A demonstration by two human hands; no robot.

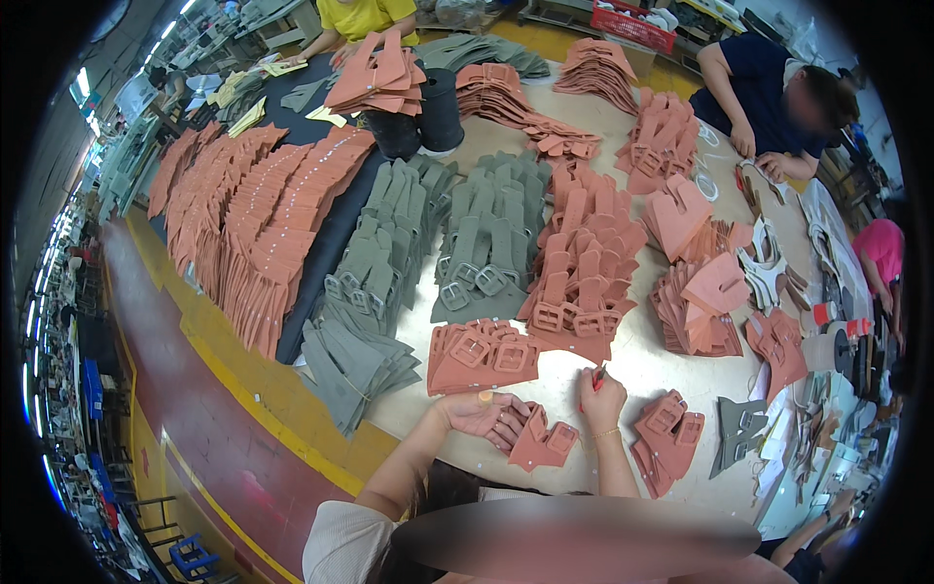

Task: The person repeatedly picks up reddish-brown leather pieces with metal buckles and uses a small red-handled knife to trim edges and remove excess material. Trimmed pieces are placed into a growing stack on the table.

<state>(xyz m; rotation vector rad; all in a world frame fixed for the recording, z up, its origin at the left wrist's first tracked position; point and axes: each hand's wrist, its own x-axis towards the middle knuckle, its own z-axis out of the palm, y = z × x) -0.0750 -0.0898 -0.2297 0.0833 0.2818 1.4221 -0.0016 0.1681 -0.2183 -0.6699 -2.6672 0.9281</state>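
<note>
My left hand (491, 419) is turned partly palm up, its fingers curled at the edge of a salmon-coloured leather strap piece (537, 450) with two square buckles. A small yellowish patch shows on that hand. My right hand (603, 402) is closed around a slim red tool (598, 377) with a dark tip; its kind is too small to tell. The tool is apart from the strap piece. Just beyond my left hand lies a stack of salmon buckled pieces (482, 358). Right of my right forearm is a smaller stack of buckled pieces (667, 435).
Grey-green buckled straps (494, 229) and salmon straps (584, 253) lie in rows across the table. Fanned salmon pieces (263, 214) cover the dark left side. Black thread cones (441, 112) stand at the back. Other people work around the table, one in a dark shirt (749, 92).
</note>
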